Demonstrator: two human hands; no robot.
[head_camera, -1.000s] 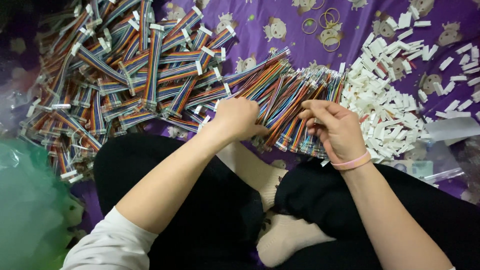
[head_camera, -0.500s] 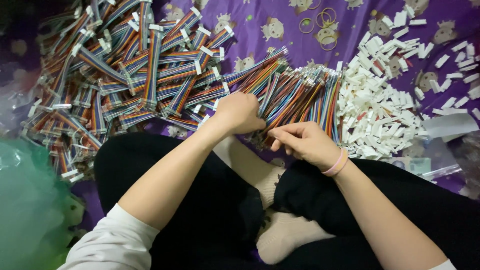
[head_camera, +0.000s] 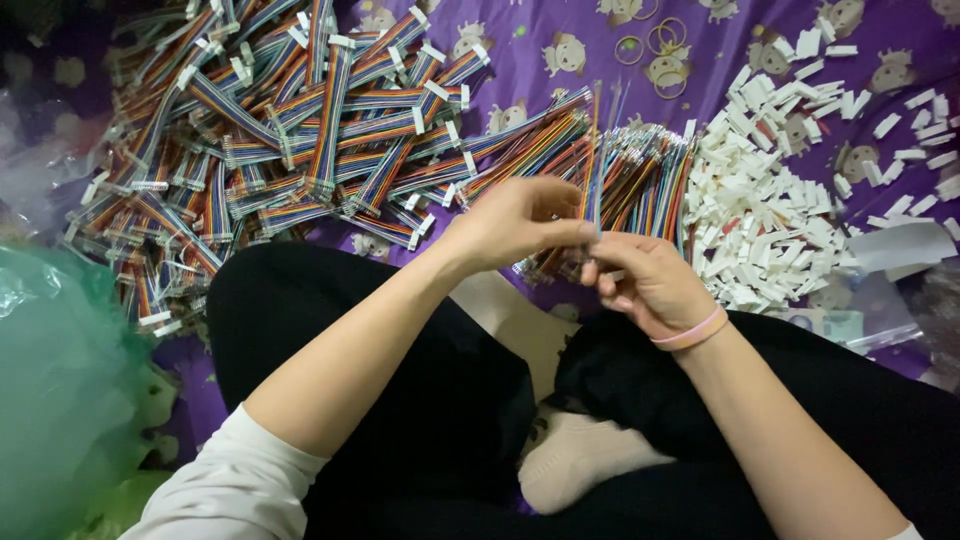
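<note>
Upright between left hand (head_camera: 515, 222) and right hand (head_camera: 648, 280), thin coloured wires (head_camera: 596, 165).

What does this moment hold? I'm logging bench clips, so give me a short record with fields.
setting: person seated cross-legged on a purple patterned cloth
left hand: pinches a few thin coloured wires, held upright
right hand: meets the same wires from below; pink band on the wrist
loose wire pile: just behind the hands
finished ribbon cables: heaped at upper left, white ends
white connectors: heap on the right
rubber bands: top centre
green bag: lower left
</note>
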